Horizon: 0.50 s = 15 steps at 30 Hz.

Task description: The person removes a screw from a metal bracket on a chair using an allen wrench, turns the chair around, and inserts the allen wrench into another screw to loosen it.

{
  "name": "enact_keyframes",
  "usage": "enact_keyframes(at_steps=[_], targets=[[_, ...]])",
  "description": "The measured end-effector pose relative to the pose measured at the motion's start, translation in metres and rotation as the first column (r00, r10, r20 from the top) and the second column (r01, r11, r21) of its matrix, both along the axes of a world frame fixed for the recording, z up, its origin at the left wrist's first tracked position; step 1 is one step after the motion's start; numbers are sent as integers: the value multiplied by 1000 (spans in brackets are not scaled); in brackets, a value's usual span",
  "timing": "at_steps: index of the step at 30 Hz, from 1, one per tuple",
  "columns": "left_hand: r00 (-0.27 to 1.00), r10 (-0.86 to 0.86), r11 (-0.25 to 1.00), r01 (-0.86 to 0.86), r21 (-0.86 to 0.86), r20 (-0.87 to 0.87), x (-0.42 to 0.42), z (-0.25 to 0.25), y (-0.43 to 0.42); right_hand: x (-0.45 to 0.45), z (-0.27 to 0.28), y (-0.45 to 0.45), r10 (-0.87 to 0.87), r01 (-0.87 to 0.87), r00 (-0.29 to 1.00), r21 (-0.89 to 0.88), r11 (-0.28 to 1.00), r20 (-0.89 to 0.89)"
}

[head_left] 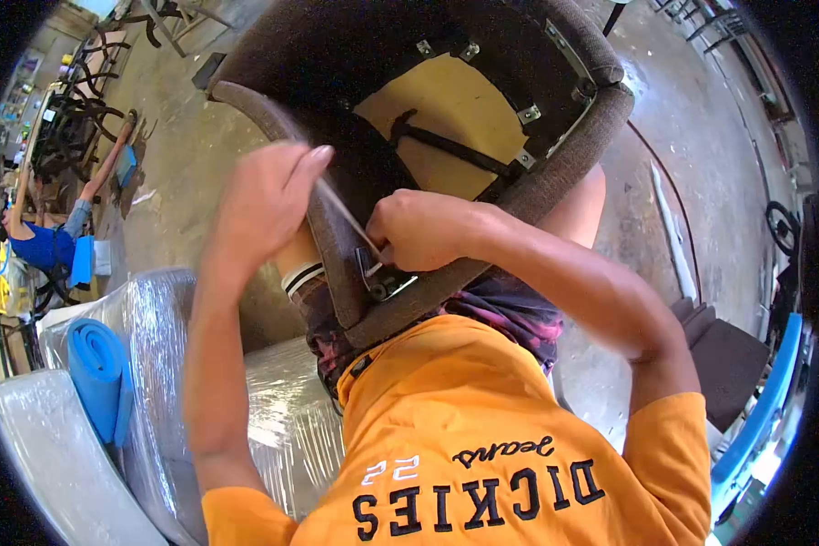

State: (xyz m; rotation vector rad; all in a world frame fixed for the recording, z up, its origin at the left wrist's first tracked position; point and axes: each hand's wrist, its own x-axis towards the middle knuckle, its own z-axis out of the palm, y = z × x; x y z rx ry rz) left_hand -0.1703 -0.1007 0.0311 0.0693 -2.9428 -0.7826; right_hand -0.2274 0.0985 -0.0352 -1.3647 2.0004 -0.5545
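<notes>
An upholstered brown chair frame [555,196] lies tipped across my lap, its hollow underside facing me. My left hand [262,200], slightly blurred, is closed at the upper end of a thin, light metal rod [344,207]. My right hand [428,227] pinches the rod's lower end, beside a metal bracket [399,284] at the chair's near corner. How the rod meets the bracket is partly hidden by my fingers. Inside the frame, a dark hammer [450,148] rests on a tan panel [455,91]. Several small metal brackets line the frame's inner edges.
Plastic-wrapped furniture [159,364] and a rolled blue foam sheet [97,359] stand at left. Another person [45,241] in blue works farther left, near dark curved parts. At right are brown cushioned pieces [723,364] and a long pale strip [673,232] on the concrete floor.
</notes>
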Motion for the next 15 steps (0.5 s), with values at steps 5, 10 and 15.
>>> enact_keyframes(at_steps=[5,10,15], targets=[[896,-408,895,354,273,177,-62,-27,-2,7,10,-8,-194,188,981,234,954,3],[947,-315,923,292,249,56,-77,-41,-21,-4,20,-18,-381,245,882,423,873,277],[945,-326,927,312,209,38,-88,-59,-44,-9,26,-23,-507,298,737,458,837,447]])
